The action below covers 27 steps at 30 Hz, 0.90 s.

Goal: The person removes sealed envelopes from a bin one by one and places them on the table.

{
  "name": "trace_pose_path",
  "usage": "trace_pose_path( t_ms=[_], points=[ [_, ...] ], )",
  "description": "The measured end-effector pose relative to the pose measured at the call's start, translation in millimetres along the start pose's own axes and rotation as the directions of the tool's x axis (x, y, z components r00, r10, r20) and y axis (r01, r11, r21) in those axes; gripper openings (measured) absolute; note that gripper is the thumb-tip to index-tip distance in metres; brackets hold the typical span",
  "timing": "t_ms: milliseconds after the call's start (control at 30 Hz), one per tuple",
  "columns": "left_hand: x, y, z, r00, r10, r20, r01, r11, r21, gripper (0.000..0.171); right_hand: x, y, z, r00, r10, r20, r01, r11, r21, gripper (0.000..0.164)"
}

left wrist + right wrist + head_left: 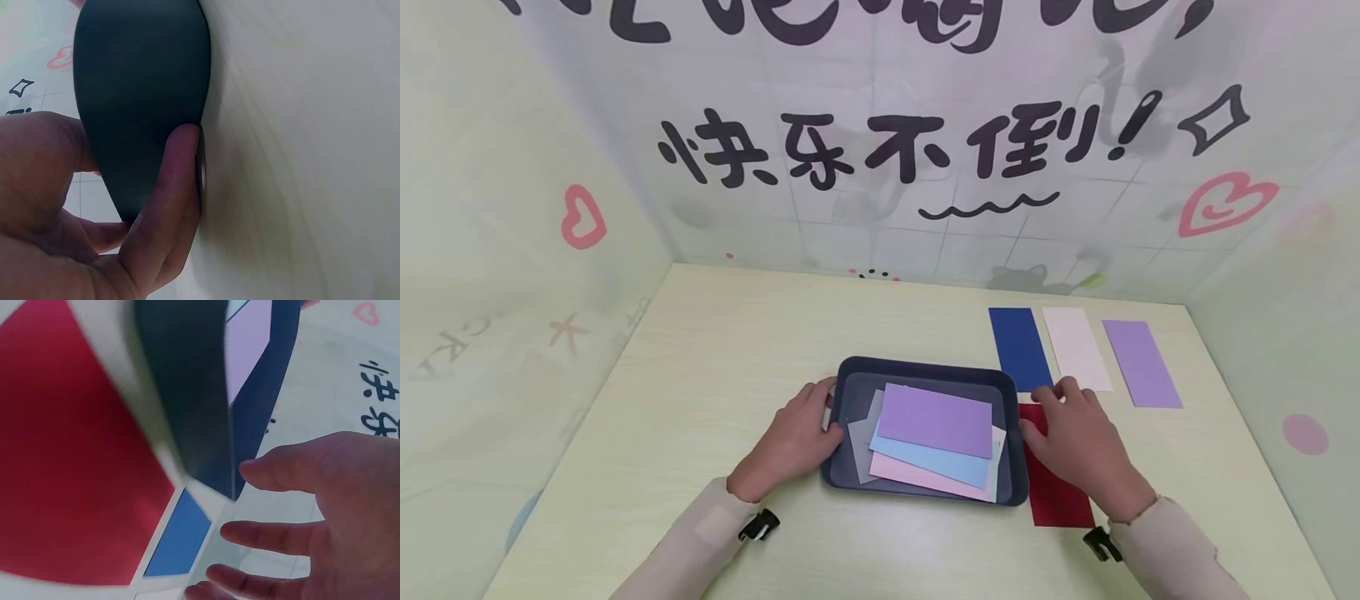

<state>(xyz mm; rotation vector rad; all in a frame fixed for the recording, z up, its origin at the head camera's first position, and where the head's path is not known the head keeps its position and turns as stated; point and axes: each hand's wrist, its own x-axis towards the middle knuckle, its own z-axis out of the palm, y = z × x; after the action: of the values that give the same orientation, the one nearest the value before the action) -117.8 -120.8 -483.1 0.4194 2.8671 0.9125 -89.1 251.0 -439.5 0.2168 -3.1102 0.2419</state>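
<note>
A dark tray (925, 367) sits in front of me on the table, holding a loose stack of cards. A purple card (936, 419) tops the stack, above a light blue card (917, 460), a pink card (898, 475) and grey pieces (861, 454). My left hand (790, 437) grips the tray's left side, thumb at the rim and fingers along the outer wall. At the right side, my right hand (1078, 442) has its thumb tip at the tray's rim; its other fingers stretch out apart from the wall in the right wrist view. Below that hand lies a red card (1060, 496).
Behind the right hand lie a blue card (1021, 348), a pale pinkish-white card (1077, 348) and a purple card (1142, 364) in a row. Printed panels (850, 242) stand along the table's (722, 333) back and both sides.
</note>
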Motion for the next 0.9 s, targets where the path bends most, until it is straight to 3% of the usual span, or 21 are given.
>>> trace_pose_path(
  t_ms=[167, 400, 533, 733, 900],
  points=[
    [-0.1, -0.5, 0.6, 1.000, 0.002, -0.001, -0.002, 1.000, 0.002, 0.061, 9, -14, 1, 0.995, -0.091, -0.044, 0.091, 0.996, -0.002, 0.040],
    [-0.1, -0.6, 0.9, 1.000, 0.002, -0.004, -0.002, 1.000, 0.005, 0.061, 26, -34, 1, 0.971, -0.228, -0.078, 0.230, 0.973, 0.026, 0.031],
    [-0.6, -0.5, 0.7, 1.000, -0.002, -0.002, 0.002, 1.000, 0.002, 0.061, 37, -42, 4, 0.942, -0.331, -0.057, 0.335, 0.939, 0.077, 0.032],
    [-1.1, -0.7, 0.7, 1.000, 0.002, -0.002, -0.002, 1.000, 0.003, 0.061, 53, -52, 9, 0.869, -0.493, 0.043, 0.483, 0.864, 0.142, 0.046],
    [-0.6, -0.8, 1.7, 1.000, 0.005, -0.010, -0.005, 1.000, -0.002, 0.061, 61, -63, 14, 0.840, -0.524, 0.140, 0.500, 0.848, 0.176, 0.057]
  ],
)
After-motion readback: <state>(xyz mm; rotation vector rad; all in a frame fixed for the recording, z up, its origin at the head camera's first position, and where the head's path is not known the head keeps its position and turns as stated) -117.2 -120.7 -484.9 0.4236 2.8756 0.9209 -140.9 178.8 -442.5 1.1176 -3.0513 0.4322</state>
